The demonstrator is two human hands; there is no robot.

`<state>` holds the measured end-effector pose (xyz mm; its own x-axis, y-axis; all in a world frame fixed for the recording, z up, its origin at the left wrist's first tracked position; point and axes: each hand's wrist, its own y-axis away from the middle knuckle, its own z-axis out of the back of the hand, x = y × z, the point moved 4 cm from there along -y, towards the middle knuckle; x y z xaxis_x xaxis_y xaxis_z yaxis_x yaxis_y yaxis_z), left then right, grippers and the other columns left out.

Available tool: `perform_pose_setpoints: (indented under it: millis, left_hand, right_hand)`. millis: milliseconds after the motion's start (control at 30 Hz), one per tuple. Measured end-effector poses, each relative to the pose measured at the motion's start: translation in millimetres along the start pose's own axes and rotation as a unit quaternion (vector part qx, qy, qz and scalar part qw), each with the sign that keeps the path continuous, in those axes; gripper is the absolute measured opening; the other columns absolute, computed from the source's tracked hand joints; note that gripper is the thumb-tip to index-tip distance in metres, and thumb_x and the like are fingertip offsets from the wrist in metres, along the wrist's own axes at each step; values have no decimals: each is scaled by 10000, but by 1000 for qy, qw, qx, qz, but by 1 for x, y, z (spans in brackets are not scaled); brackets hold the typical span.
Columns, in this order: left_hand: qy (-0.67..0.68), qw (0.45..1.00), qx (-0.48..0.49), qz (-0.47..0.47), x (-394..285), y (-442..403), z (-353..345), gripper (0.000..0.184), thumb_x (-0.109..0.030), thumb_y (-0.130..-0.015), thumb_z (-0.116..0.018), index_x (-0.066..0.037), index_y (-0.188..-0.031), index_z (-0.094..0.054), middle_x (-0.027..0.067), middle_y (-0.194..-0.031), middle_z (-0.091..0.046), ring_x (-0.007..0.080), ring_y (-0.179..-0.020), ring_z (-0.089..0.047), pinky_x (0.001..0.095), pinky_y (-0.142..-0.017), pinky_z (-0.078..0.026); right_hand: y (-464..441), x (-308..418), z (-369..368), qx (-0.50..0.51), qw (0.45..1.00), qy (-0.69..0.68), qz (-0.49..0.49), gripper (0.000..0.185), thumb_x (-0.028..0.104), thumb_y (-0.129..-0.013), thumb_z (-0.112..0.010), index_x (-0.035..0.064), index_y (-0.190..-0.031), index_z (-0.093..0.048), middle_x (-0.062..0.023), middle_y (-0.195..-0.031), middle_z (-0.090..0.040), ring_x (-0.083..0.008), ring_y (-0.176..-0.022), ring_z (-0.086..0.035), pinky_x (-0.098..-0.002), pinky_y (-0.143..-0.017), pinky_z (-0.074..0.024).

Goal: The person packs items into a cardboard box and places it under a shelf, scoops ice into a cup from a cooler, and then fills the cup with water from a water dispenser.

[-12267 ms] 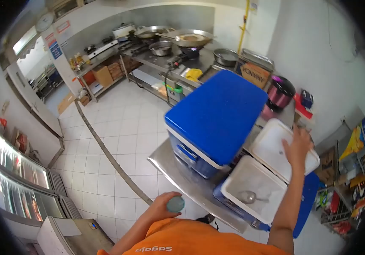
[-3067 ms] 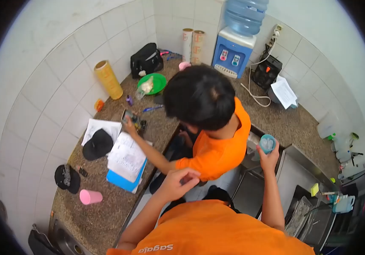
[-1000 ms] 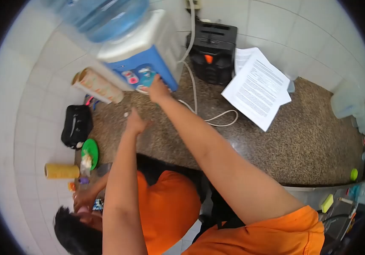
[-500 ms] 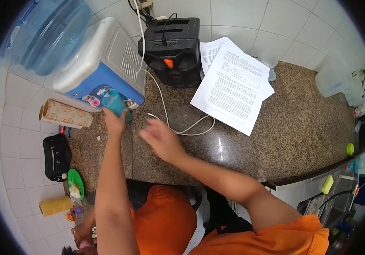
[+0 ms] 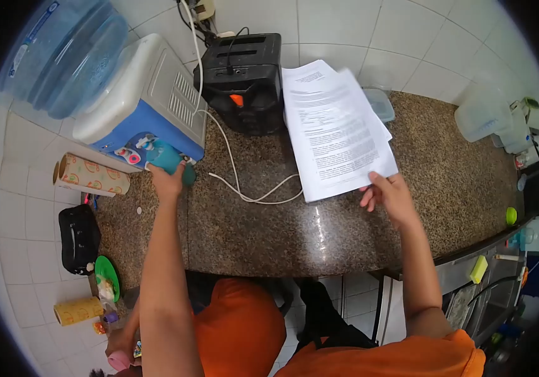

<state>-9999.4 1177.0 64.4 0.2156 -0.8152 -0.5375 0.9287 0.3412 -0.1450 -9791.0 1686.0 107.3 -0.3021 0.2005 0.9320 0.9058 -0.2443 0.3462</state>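
Note:
My left hand (image 5: 167,183) is wrapped round a teal cup (image 5: 164,156), which it holds tilted below the taps of a blue and white water dispenser (image 5: 132,125). Whether there is water in the cup I cannot see. Over on the right, my right hand (image 5: 394,196) pinches the lower right corner of a printed sheet of paper (image 5: 338,147) between thumb and fingers. Other sheets lie beneath it, partly covered. A black speaker (image 5: 244,94) stands between the dispenser and the papers.
A white cable (image 5: 232,169) loops across the granite counter (image 5: 250,239). Behind the papers sits a clear plastic container (image 5: 379,105). Paper rolls (image 5: 93,173), a black pouch (image 5: 79,239) and a green plate (image 5: 107,276) line the left. Another person in orange (image 5: 244,327) is below the counter edge.
My right hand has swung right from near the cable to the papers and taken hold of a corner. The sheets have shifted and turned. My left hand keeps the cup at the dispenser.

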Motion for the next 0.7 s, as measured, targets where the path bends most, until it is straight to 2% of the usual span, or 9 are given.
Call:
perform_pose_setpoints:
  millis: [33, 133, 167, 233, 333, 433, 567, 600, 700]
  left_hand:
    - [2, 1000, 7, 1, -2, -1, 0, 1161, -433, -772, -821, 126, -1507, -116, 358, -1332, -514, 476, -1245, -528, 474, -1032, -440]
    - [26, 1000, 6, -17, -5, -1, 0, 1158, -424, -778, -817, 112, -1511, -99, 358, -1330, -515, 478, -1235, -535, 475, -1030, -441]
    - [23, 1000, 10, -9, -5, -2, -2, 1152, -421, -777, -819, 108, -1508, -104, 359, -1332, -514, 480, -1233, -537, 476, -1030, -441]
    - [12, 1000, 17, 10, -4, -3, -2, 1139, -415, -774, -823, 100, -1503, -115, 359, -1335, -513, 483, -1228, -540, 479, -1029, -441]
    - [-9, 1000, 4, 8, -1, -4, -3, 1138, -415, -768, -828, 101, -1498, -124, 360, -1344, -508, 486, -1225, -543, 483, -1024, -443]
    - [-2, 1000, 10, 8, 3, -6, -5, 1155, -421, -763, -830, 107, -1501, -114, 362, -1356, -499, 486, -1234, -537, 482, -1028, -441]
    - [-6, 1000, 4, 2, 5, -8, -5, 1172, -427, -766, -825, 111, -1508, -94, 361, -1358, -498, 485, -1240, -533, 479, -1034, -435]
    - [-12, 1000, 4, 6, 1, -6, -3, 1171, -428, -767, -824, 113, -1506, -96, 362, -1354, -501, 486, -1239, -533, 478, -1034, -435]
    - [3, 1000, 10, -10, 3, -5, -3, 1172, -436, -767, -822, 119, -1503, -99, 365, -1347, -503, 482, -1240, -534, 475, -1028, -441]
  right_hand:
    - [-6, 7, 7, 26, 1000, 9, -5, 305, 178, -1026, -512, -80, -1187, -531, -152, -904, -662, -186, -576, -659, -269, -443, -519]
    - [-41, 8, 13, -126, 988, -59, 72, 334, 192, -1030, -521, -83, -1220, -504, -127, -866, -644, -178, -606, -662, -276, -462, -534]
    - [-50, 4, 13, -103, 990, -72, 60, 315, 219, -1026, -548, -58, -1167, -504, -91, -831, -610, -169, -659, -668, -278, -512, -562]
    - [-58, -3, 14, -164, 985, -33, 40, 268, 278, -998, -619, 34, -1039, -516, -49, -812, -569, -145, -641, -627, -264, -511, -515]
    - [-68, -24, 20, -181, 975, -128, 13, 440, 426, -966, -629, 29, -1090, -484, -50, -863, -578, -133, -665, -596, -274, -552, -486]
    - [-51, -47, 0, -186, 929, -318, 27, 618, 609, -916, -602, 45, -1140, -482, -50, -920, -582, -148, -748, -577, -316, -641, -453]
    - [-45, -54, -24, -163, 944, -287, -5, 763, 714, -895, -533, 69, -1298, -470, -73, -1031, -595, -175, -853, -585, -335, -747, -455]
    - [-52, -44, -22, -140, 947, -287, -12, 777, 707, -917, -507, 46, -1324, -479, -56, -1000, -591, -176, -843, -582, -319, -737, -434]
    - [-70, -8, -20, -156, 975, -156, -4, 695, 615, -959, -536, 8, -1299, -513, -81, -1016, -634, -165, -795, -612, -294, -618, -451]
